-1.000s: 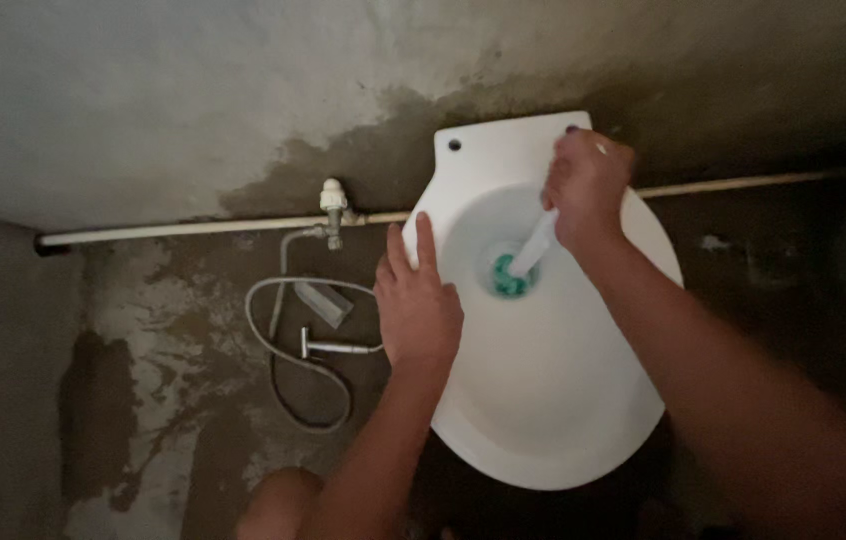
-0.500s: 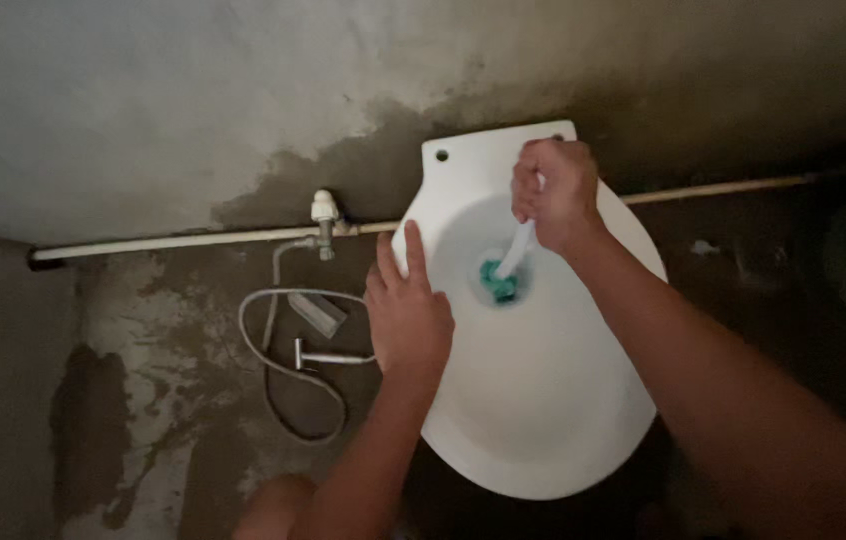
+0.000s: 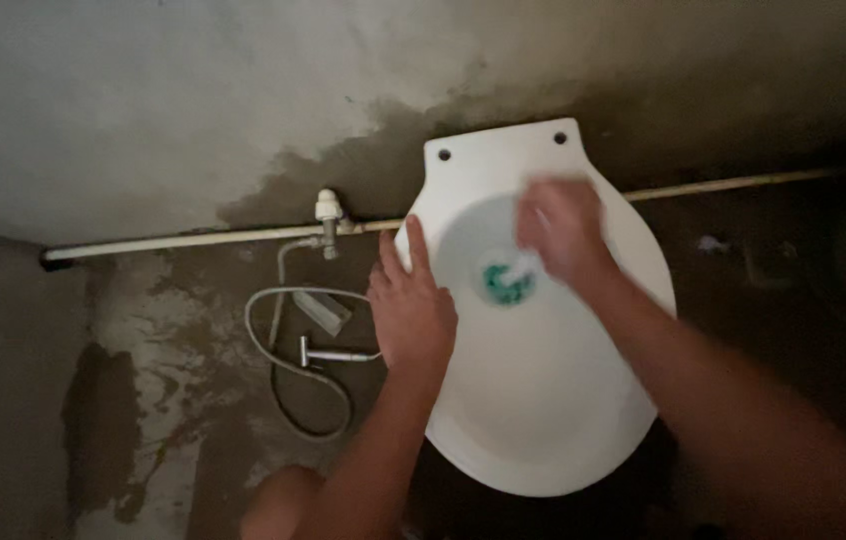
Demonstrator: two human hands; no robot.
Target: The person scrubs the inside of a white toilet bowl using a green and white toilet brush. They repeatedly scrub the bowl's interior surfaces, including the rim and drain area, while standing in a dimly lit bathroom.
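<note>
Head view: a white toilet bowl (image 3: 543, 400) stands against a damp, stained wall (image 3: 193, 110), with its two mounting holes at the far edge.

Right hand (image 3: 563, 232): closed in a fist around the white handle of a brush (image 3: 511, 275). The hand is blurred, so the exact finger positions cannot be told. It sits over the far part of the bowl, above the drain.

Brush: the handle runs down and to the left from the fist. The green head lies at the bottom of the bowl, in the drain opening, at the far centre of the basin.

Left hand (image 3: 411, 312): open and flat, fingers extended and pointing toward the wall. It holds nothing. The palm rests on the left rim of the bowl, with the fingertips near the far-left curve of the rim.

Surroundings: a pale pipe (image 3: 193, 240) runs left to right along the base of the wall and passes behind the bowl. A valve (image 3: 329, 212) sits on the pipe just left of the bowl. A hose (image 3: 283, 350) drops from the valve and loops on the wet floor (image 3: 163, 400). A metal sprayer (image 3: 333, 353) lies on the floor inside that loop, just left of the left hand. A small pale block (image 3: 320, 310) lies beside it, on the far side. The person's knee (image 3: 283, 505) shows at the near edge, left of the bowl.
</note>
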